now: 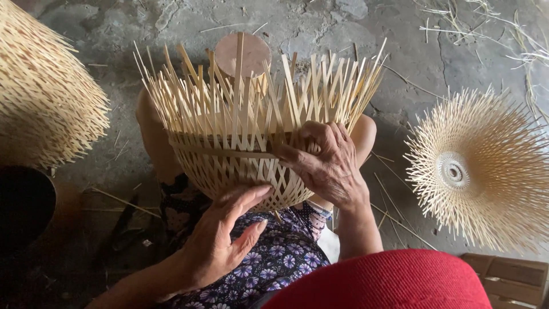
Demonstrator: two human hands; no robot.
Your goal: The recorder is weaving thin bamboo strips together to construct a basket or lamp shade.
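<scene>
Right hand [326,163] pinching the strips at the half-woven basket [240,149] rim, left hand [220,234] open, fingers spread against its underside, basket resting on their lap.

The floor [320,26] is cracked grey concrete. Directly on it lie a flared bamboo shade [480,171] at right, a woven bamboo piece [40,91] at upper left, a dark round pot [23,206] below that, and scattered bamboo slivers [486,28].
</scene>
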